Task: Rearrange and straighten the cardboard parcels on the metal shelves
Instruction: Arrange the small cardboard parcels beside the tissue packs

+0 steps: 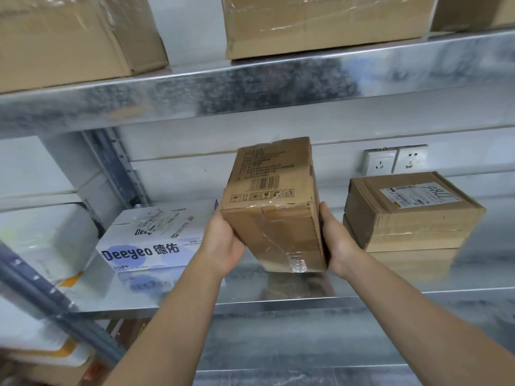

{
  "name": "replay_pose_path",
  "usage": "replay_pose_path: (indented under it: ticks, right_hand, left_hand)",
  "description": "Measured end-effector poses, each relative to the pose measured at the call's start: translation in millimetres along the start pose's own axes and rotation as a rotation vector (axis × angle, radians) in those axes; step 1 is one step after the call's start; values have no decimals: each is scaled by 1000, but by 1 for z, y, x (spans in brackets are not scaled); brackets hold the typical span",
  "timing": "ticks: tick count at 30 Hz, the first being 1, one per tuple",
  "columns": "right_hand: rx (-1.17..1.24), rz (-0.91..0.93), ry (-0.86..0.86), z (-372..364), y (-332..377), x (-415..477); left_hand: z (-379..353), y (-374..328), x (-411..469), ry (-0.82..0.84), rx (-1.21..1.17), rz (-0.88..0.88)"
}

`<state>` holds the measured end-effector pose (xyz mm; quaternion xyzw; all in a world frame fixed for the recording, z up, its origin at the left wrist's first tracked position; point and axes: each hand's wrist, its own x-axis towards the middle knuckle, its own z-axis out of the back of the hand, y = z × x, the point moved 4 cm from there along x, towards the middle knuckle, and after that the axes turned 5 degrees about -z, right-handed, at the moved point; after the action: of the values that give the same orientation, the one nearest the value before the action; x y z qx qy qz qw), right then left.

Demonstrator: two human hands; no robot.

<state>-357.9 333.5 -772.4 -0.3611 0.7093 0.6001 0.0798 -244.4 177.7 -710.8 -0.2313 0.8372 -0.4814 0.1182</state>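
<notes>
You hold one brown parcel (274,207) between both hands, over the middle shelf (362,300) and roughly at its centre. Your left hand (223,240) grips the parcel's lower left side, palm against the cardboard and fingers wrapped behind it, out of view. Your right hand (337,240) clamps the opposite side, thumb lying along the front right edge and the other fingers hidden behind. The parcel is tilted, its top leaning away from you. The face bearing a barcode and handling symbols is uppermost, and the taped end faces you. Its lowest corner sits at or just above the shelf surface; whether it touches cannot be determined. To the right, apart from your right hand, a stack of two parcels (412,215) rests on the same shelf, the top one carrying a white shipping label and turned slightly askew. To the left, just beside your left hand, a white Deeyeo box (150,240) lies flat on the shelf, with further white packages (41,240) beyond the upright post (117,168). Two wall sockets (395,160) show behind the stack. On the upper shelf (278,87) stand large cartons (326,26), one at left set at an angle to the shelf edge
</notes>
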Motion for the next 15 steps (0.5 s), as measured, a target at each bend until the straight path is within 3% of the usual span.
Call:
replay_pose_path:
  ticks: [15]
  right_hand:
    - [22, -14, 30, -11, -10, -11]
  left_hand:
    - [-8, 5, -9, 34, 165, 87]
